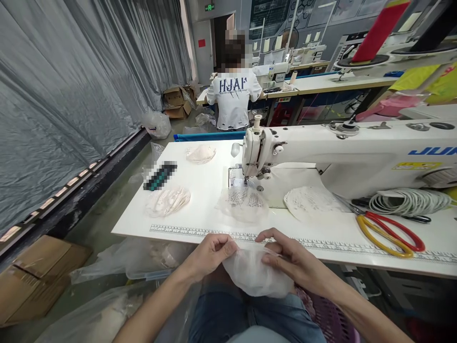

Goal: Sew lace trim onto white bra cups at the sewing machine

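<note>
Over my lap, at the table's front edge, both hands hold a thin, sheer white fabric piece (257,276). My left hand (216,251) pinches its left corner between thumb and fingers. On the right side, my right hand (282,255) grips it with the thumb in front and the index finger stretched out. Another sheer lace piece (243,204) lies under the needle area of the white sewing machine (262,150). To its right rests a flat white lace piece (310,202). Pale fabric pieces lie at left (168,201) and farther back (201,154).
Scissors with red and yellow handles (391,233) lie at right beside a coil of pale cord (410,202). A printed ruler (200,232) runs along the table's front. Cardboard boxes (39,276) and plastic bags (107,305) stand at left. A person (233,90) sits ahead.
</note>
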Tool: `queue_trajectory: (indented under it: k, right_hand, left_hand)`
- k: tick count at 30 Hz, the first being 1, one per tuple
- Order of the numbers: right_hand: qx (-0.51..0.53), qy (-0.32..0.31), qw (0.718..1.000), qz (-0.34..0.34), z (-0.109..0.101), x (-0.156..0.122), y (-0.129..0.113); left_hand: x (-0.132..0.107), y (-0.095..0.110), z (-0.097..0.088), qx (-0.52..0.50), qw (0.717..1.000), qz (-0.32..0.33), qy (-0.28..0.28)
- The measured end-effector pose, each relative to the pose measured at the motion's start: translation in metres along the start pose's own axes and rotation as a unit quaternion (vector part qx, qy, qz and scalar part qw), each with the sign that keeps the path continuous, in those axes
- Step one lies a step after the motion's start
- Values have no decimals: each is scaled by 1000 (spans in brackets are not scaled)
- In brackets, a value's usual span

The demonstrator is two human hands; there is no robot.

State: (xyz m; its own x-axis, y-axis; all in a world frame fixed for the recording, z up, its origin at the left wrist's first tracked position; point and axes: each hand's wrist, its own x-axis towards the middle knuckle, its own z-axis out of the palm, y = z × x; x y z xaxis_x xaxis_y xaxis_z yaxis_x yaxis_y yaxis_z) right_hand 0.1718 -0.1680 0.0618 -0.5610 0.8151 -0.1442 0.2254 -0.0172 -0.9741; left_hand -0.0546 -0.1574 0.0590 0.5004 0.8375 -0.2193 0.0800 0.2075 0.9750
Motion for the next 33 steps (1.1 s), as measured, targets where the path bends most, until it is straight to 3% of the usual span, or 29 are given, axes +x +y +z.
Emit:
queue_trajectory:
  k: [10,20,33]
  right_hand:
    - [-79,17,996,-33,7,-2,-1]
    - [-27,-12,999,-27,7,7,-8]
    - [-62,-16,998,-15,5,19,-3]
  left_hand:
    - [-8,-1,7,-72,997,-13,5]
    - [-9,1,2,-81,996,-36,1]
    - [-5,4,-5,-63,997,-41,-17]
